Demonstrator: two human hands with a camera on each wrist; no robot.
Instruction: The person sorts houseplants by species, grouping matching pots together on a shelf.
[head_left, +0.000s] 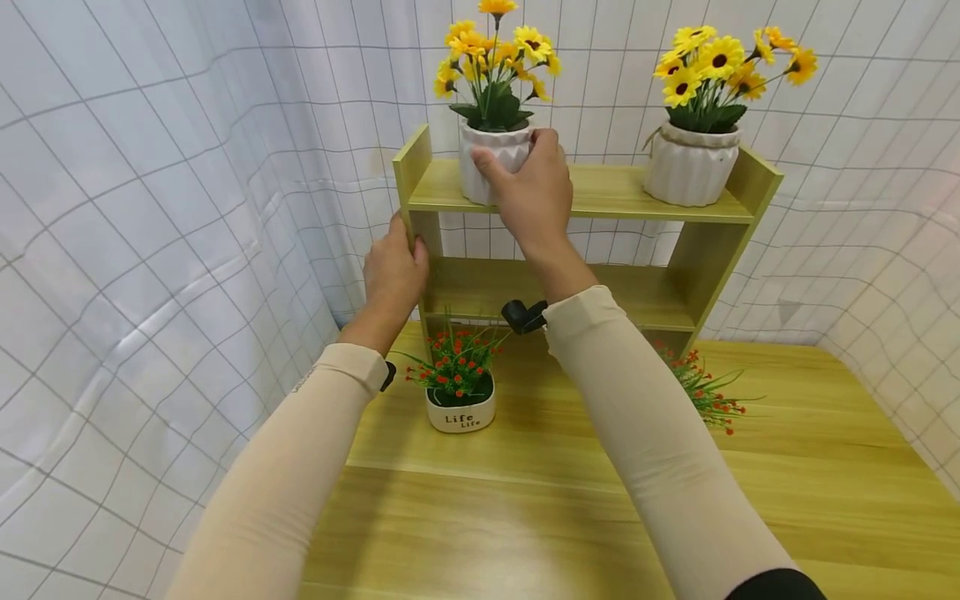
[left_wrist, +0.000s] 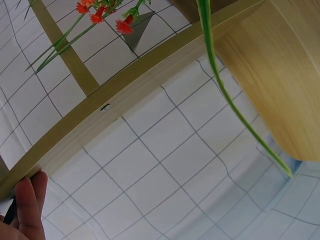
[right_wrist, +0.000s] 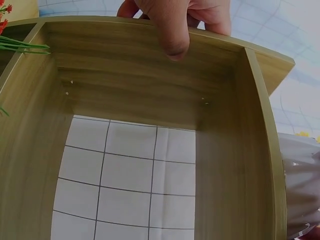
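My right hand (head_left: 536, 183) grips a white fluted flowerpot (head_left: 476, 167) with yellow artificial sunflowers, thumb across its front and fingers round its right side. The pot stands upright at the left of the top board, its base by the front edge. My left hand (head_left: 393, 267) grips the left side panel (head_left: 411, 179) of a light wooden shelf rack (head_left: 607, 187). In the right wrist view, the left hand's thumb (right_wrist: 175, 40) lies against that panel's inner face. The left wrist view shows fingers (left_wrist: 30, 200) at the panel's edge.
A matching white pot (head_left: 690, 167) of sunflowers stands at the top board's right end. On the wooden table (head_left: 510, 508), a white "Life" pot (head_left: 461, 417) with red flowers sits before the rack's left side. More red flowers (head_left: 701, 387) show behind my right forearm. Grid-patterned curtains (head_left: 150, 208) surround the table.
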